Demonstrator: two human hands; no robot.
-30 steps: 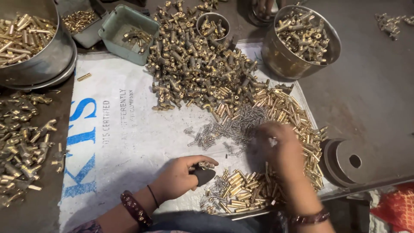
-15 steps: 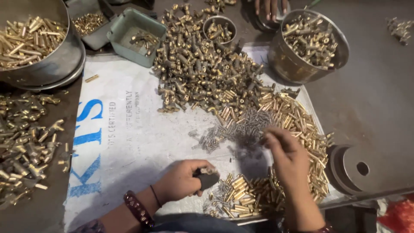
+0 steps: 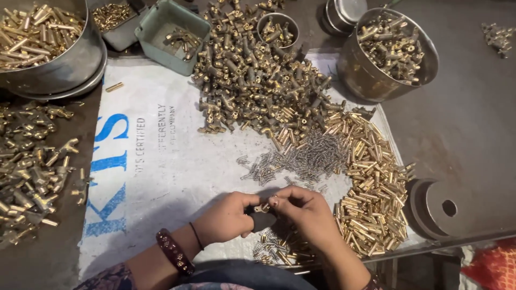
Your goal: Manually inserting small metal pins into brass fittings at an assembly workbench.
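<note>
My left hand (image 3: 226, 217) grips a small dark block (image 3: 262, 220) low at the middle of the white printed sack sheet (image 3: 161, 172). My right hand (image 3: 306, 212) meets it from the right, fingertips pinching a small brass piece (image 3: 264, 207) just above the block. Behind the hands lies a patch of small steel springs (image 3: 301, 158). A band of short brass tubes (image 3: 371, 182) runs down the right side, and a big heap of brass fittings (image 3: 252, 75) fills the sheet's far part.
A steel pot of brass parts (image 3: 389, 53) stands at far right, a large steel bowl (image 3: 48, 48) at far left, a green tray (image 3: 172, 35) and a small steel cup (image 3: 277, 27) between them. Loose brass fittings (image 3: 32, 161) cover the left table. A round metal disc (image 3: 446, 207) sits right.
My right hand has come off the tube pile and moved left to meet my left hand over the dark block. The left hand has barely moved.
</note>
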